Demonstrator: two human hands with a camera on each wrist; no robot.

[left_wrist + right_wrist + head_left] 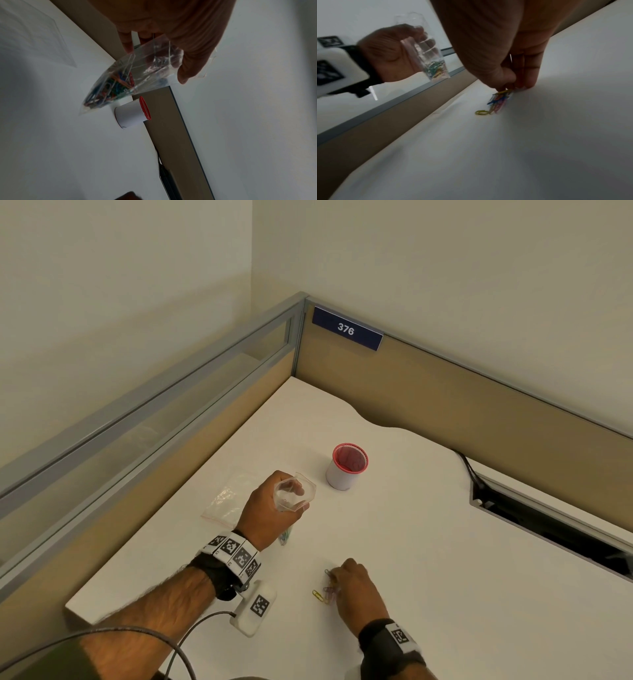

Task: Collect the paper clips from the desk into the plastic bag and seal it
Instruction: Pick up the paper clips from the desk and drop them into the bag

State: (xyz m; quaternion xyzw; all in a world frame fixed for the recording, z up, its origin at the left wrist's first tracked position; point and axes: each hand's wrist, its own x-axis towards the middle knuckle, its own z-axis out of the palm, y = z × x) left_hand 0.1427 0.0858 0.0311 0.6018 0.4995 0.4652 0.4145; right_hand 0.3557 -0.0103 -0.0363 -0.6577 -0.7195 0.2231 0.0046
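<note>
My left hand (274, 505) holds a clear plastic bag (294, 491) above the white desk (428, 542), its mouth held wide between thumb and fingers. Several coloured paper clips (109, 89) lie in the bag's lower end. The same bag (429, 59) shows in the right wrist view, hanging upright. Nearer the desk's front, my right hand (356, 587) reaches down and its fingertips (508, 86) pinch a small bunch of coloured paper clips (498, 101) lying on the desk. A yellow clip (318, 595) lies loose just left of the bunch.
A white cup with a red mesh rim (346, 467) stands beyond the bag. A second clear bag (227, 499) lies flat left of my left hand. Partition walls (479, 412) close the desk's back and left. A cable slot (548, 518) opens at the right.
</note>
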